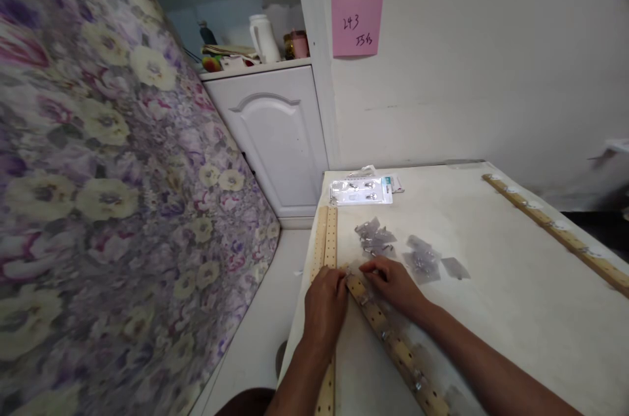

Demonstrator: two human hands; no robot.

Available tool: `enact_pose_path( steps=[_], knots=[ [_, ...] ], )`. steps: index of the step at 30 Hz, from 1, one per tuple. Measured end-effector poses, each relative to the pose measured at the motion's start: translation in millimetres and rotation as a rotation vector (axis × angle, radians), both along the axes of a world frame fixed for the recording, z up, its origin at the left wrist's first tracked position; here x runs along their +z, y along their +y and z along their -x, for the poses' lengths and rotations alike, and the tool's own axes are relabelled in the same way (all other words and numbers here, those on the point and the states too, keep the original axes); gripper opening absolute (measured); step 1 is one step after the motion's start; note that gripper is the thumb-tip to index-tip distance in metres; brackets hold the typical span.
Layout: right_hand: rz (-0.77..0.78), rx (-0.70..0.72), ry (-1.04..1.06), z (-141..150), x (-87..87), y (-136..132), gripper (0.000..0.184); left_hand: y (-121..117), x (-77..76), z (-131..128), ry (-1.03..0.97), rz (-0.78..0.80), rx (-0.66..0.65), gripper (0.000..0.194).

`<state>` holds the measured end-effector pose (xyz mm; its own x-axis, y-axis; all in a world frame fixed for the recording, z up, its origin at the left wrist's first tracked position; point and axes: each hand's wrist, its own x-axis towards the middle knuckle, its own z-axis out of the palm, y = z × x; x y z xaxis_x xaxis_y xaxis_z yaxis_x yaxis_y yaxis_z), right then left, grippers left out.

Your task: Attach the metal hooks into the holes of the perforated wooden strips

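Touching the drilled strip's far end: left hand, fingers bent in, exact grip hidden. Right hand just beside it, fingers curled, can't tell if they hold anything. Strip runs toward the worktop's near edge, metal fittings along it. Small bags beyond; blister pack by far-left corner.

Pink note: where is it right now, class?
In the head view, the pink note is high on the white wall, right of the cabinet door.
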<state>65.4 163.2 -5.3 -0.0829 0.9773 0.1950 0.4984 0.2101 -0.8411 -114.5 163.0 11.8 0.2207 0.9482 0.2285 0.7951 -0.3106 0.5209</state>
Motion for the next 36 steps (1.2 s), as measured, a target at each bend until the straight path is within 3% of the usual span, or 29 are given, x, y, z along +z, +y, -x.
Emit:
enact_pose_path(
  steps=[36],
  knots=[
    [0.02,-0.003,0.039,-1.8,-5.8,2.3,0.02,-3.5,1.7,-1.2,0.052,0.009,-0.013,0.02]
  ],
)
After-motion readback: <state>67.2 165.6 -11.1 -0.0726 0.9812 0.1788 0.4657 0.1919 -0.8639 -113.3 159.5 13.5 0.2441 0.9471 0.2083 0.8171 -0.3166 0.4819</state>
